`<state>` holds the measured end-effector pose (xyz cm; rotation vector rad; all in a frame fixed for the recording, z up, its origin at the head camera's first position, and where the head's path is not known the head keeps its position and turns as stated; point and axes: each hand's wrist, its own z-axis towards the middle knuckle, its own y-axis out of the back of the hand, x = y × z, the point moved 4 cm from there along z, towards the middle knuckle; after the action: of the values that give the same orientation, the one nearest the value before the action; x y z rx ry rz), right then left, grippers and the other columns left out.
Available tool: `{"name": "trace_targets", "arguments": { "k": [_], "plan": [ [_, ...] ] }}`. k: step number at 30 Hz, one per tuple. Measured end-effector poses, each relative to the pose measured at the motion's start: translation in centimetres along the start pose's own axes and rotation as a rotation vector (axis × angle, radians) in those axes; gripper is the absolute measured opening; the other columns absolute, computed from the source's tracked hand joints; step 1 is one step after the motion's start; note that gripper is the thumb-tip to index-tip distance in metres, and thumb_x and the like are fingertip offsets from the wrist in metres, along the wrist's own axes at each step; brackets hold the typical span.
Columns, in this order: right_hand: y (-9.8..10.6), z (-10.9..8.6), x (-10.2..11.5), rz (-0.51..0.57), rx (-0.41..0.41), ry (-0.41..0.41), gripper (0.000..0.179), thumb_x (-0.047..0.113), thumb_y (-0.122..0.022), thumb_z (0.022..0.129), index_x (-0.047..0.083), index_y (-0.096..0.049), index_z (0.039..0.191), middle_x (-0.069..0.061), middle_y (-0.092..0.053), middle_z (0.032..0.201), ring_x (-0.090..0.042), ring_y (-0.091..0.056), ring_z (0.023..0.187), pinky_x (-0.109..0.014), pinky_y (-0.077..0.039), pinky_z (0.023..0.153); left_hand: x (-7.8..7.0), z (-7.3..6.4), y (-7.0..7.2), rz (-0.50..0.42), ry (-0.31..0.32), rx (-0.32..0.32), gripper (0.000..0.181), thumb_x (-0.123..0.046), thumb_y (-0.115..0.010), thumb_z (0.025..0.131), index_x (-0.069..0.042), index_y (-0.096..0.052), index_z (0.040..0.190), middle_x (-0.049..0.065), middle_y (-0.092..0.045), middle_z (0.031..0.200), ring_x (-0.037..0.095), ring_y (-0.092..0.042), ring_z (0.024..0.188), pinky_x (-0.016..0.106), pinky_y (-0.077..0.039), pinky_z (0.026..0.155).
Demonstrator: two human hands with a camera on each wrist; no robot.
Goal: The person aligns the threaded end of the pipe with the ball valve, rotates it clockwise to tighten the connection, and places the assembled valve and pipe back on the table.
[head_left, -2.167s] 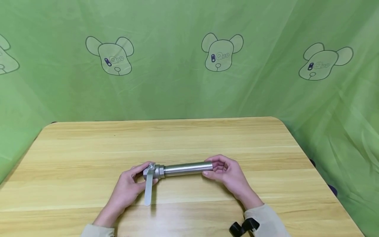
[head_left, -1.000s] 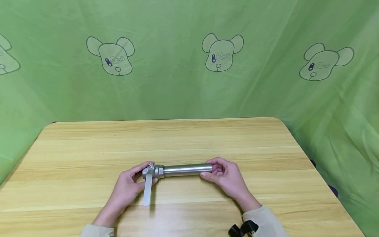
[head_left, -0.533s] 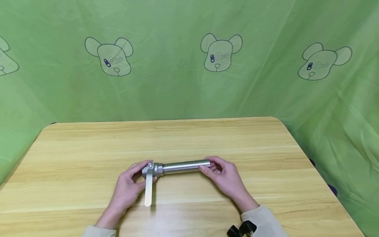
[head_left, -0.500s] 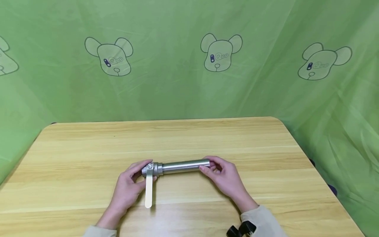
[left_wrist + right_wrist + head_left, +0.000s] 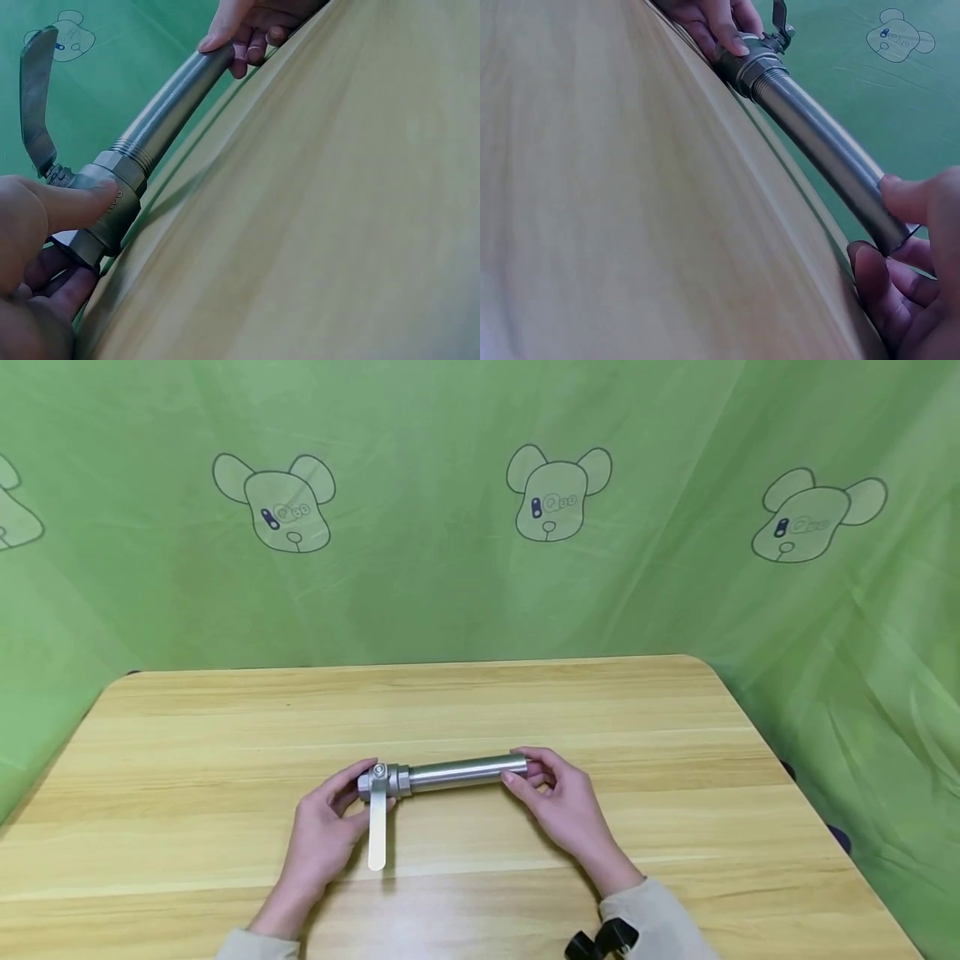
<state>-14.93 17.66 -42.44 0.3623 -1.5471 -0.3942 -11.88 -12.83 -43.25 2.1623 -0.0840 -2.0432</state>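
Showing silver on the pipe (image 5: pixel 465 773) and lever (image 5: pixel 377 835), duller grey on the valve (image 5: pixel 397 780). Running in yellow-brown grain across the table (image 5: pixel 225 718). Repeating dark-outlined, navy-marked animal heads (image 5: pixel 564 503) over the green backdrop (image 5: pixel 420 593). Showing beige on the sleeves (image 5: pixel 663 925), black on the wrist mount (image 5: pixel 617 935).

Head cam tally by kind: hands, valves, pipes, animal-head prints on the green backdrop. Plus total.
Left hand and right hand: 2
Valve: 1
Pipe: 1
Animal-head prints: 4, one cut off at the left edge
Total: 8
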Motion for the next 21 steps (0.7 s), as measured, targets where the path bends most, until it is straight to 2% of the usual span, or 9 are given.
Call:
{"name": "trace_targets", "arguments": {
  "k": [5,8,12,17,21],
  "plan": [
    [0.07,0.10,-0.37,0.012,-0.005,-0.036,0.043,0.030,-0.081,0.099,0.006,-0.071,0.134,-0.011,-0.071,0.104,-0.013,-0.063,0.076,-0.024,-0.058,0.058,-0.02,0.08,-0.20,0.023,-0.055,-0.014,0.062,0.007,-0.084,0.086,-0.003,-0.066,0.145,0.022,-0.064,0.150,0.038,-0.066,0.136,0.015,-0.055,0.103],
    [0.06,0.21,-0.53,-0.035,-0.012,-0.036,0.045,0.036,-0.078,0.100,0.004,-0.072,0.131,-0.009,-0.069,0.099,-0.012,-0.061,0.073,-0.023,-0.057,0.062,0.00,0.09,-0.17,0.035,-0.065,-0.016,0.061,0.005,-0.084,0.087,-0.004,-0.066,0.145,0.020,-0.066,0.148,0.036,-0.067,0.136,0.013,-0.055,0.102],
    [0.09,0.25,-0.48,-0.082,-0.024,-0.019,0.044,0.040,-0.077,0.101,0.004,-0.074,0.127,-0.006,-0.070,0.097,-0.012,-0.060,0.081,-0.019,-0.052,0.071,0.02,0.11,-0.10,0.033,-0.045,-0.009,0.061,0.003,-0.084,0.089,-0.006,-0.066,0.146,0.019,-0.066,0.149,0.034,-0.065,0.138,0.013,-0.055,0.103],
    [0.14,0.18,-0.38,-0.010,-0.001,-0.019,0.046,0.033,-0.082,0.098,0.007,-0.072,0.134,-0.008,-0.072,0.105,-0.013,-0.061,0.089,-0.018,-0.052,0.075,0.10,0.16,-0.15,0.046,-0.030,0.006,0.063,0.004,-0.084,0.088,-0.005,-0.064,0.148,0.021,-0.063,0.152,0.036,-0.063,0.142,0.020,-0.054,0.107],
    [0.27,0.13,-0.43,0.081,0.034,-0.063,0.048,0.025,-0.084,0.096,0.006,-0.068,0.138,-0.010,-0.069,0.107,-0.012,-0.063,0.085,-0.022,-0.058,0.064,0.10,0.20,-0.18,0.064,-0.024,0.018,0.063,0.002,-0.083,0.090,-0.007,-0.062,0.149,0.020,-0.061,0.154,0.034,-0.062,0.143,0.024,-0.053,0.110]
  ]
}}
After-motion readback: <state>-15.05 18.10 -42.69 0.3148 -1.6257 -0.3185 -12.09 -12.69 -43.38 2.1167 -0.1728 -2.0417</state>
